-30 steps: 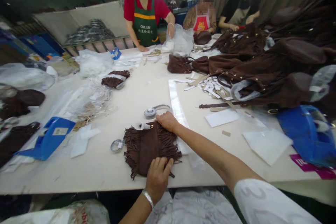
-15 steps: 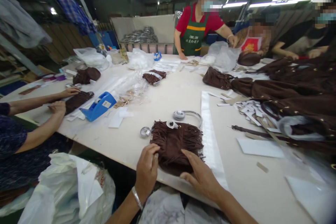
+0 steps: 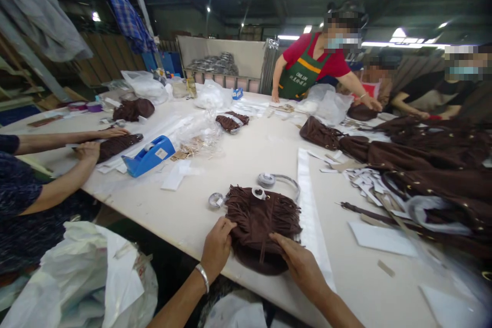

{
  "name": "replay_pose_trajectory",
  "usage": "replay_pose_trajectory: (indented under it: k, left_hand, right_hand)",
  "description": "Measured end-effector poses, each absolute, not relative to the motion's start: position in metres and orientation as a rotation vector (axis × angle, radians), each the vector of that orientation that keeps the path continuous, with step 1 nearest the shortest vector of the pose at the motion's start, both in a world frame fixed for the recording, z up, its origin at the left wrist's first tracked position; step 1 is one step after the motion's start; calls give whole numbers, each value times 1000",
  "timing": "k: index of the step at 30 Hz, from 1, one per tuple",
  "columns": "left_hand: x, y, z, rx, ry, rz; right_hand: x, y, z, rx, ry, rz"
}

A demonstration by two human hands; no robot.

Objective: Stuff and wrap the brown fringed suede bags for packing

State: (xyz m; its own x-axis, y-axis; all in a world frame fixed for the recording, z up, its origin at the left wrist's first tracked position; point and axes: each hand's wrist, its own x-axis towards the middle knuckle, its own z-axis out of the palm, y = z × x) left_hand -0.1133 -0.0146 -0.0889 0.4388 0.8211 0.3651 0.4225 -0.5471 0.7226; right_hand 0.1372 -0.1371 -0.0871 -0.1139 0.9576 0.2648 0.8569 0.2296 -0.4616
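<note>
A small brown fringed suede bag (image 3: 263,220) lies on the white table (image 3: 246,159) near its front edge. My left hand (image 3: 216,248) grips the bag's lower left edge, fingers curled onto it. My right hand (image 3: 298,261) pinches the lower right edge, thumb on top. The bag's near edge is lifted and folded slightly between both hands. Wrapped metal fittings (image 3: 266,180) and a curved handle sit at the bag's far side, with another wrapped ring (image 3: 215,200) at its left.
A long white strip (image 3: 307,200) lies right of the bag. A blue tape dispenser (image 3: 149,155) sits at left, where another person's hands (image 3: 90,148) hold a brown piece. A pile of brown bags (image 3: 430,164) fills the right. Three people work at the far side. A white plastic sack (image 3: 88,277) stands below left.
My right hand came back from the bag's far edge to its near right edge. Both hands now grip the near edge and lift it. The view turned left and upward.
</note>
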Motion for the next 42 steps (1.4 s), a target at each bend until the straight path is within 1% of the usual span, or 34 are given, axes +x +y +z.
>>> replay_pose_trajectory:
  k: [4, 8, 11, 15, 18, 21, 24, 26, 29, 31, 33, 36, 39, 42]
  left_hand:
    - [-121, -11, -94, 2114, 976, 1002]
    - [-121, -11, -103, 2042, 1045, 1081]
    - [-123, -10, -98, 2058, 1074, 1055]
    - [-125, -13, -67, 2138, 1097, 987]
    - [-113, -26, -52, 2238, 1152, 1049]
    - [-93, -47, -64, 2427, 1207, 1055]
    - [-77, -62, -90, 2577, 1338, 959]
    - [-73, -65, -104, 2636, 1416, 918]
    - [-71, -63, -112, 2691, 1443, 903]
    - [-70, -63, -113, 2668, 1432, 907]
    - [-72, -66, -112, 2565, 1443, 923]
    - [-83, -75, -108, 2305, 1434, 939]
    - [-105, -75, -103, 2023, 1437, 962]
    - [-124, -57, -101, 1924, 1423, 928]
  right_hand:
    - [142, -141, -93, -1678, -2259, 16]
    - [144, -146, -106, -1636, -2418, -234]
    - [140, -149, -106, -1639, -2427, -271]
    - [131, -154, -101, -1699, -2387, -272]
    - [128, -157, -105, -1734, -2379, -319]
    - [132, -163, -112, -1761, -2395, -369]
    - [129, -161, -100, -1717, -2405, -358]
    - [110, -145, -77, -1635, -2419, -231]
    - [63, -88, -38, -1628, -2363, 26]
    - [34, -35, -26, -1650, -2339, 30]
    - [17, 15, -31, -1816, -2213, -98]
    - [15, 60, -58, -2050, -1962, -267]
    - [23, 72, -82, -2135, -1871, -311]
    - [28, 73, -90, -2153, -1850, -325]
